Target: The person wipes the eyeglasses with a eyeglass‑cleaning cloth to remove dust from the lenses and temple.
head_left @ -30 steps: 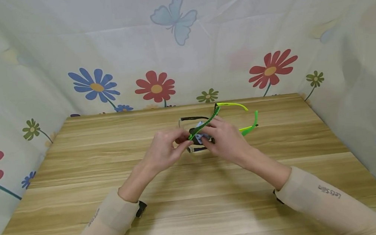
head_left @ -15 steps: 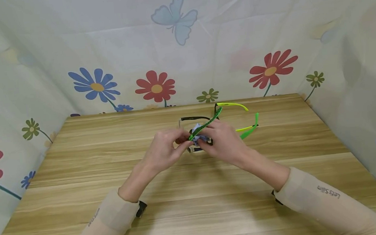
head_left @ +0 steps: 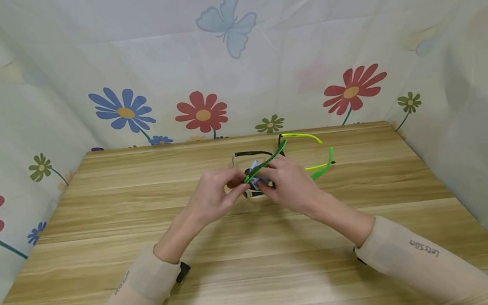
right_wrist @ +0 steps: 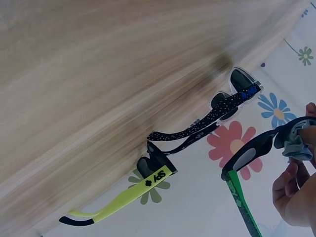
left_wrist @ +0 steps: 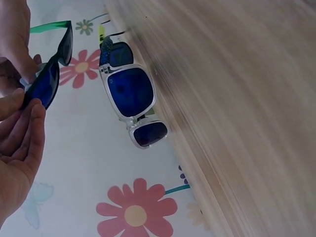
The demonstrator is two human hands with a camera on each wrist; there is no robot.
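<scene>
Black-framed sunglasses with green patterned temples (head_left: 271, 159) are held up over the table between my two hands. My left hand (head_left: 214, 197) pinches one end of the frame between thumb and fingers. In the left wrist view the dark blue lens (left_wrist: 48, 85) faces outward, beside those fingertips. My right hand (head_left: 293, 183) holds a crumpled light blue cloth (right_wrist: 297, 144) against the lens nearest the left hand. The other lens (right_wrist: 248, 155) shows uncovered in the right wrist view. Part of the cloth is hidden behind the right fingers.
Behind the hands, clear-framed sunglasses (left_wrist: 131, 92) with blue lenses and black speckled temples (right_wrist: 207, 118) rest on the wooden table (head_left: 254, 268). Just right of them sits a black pair with yellow temples (right_wrist: 131, 192). A flower-printed curtain (head_left: 237, 80) stands along the table's far edge.
My right hand and the cloth have shifted slightly left across the lens, and the green temples have tilted a little. The left hand keeps its grip, and the two pairs on the table stay put.
</scene>
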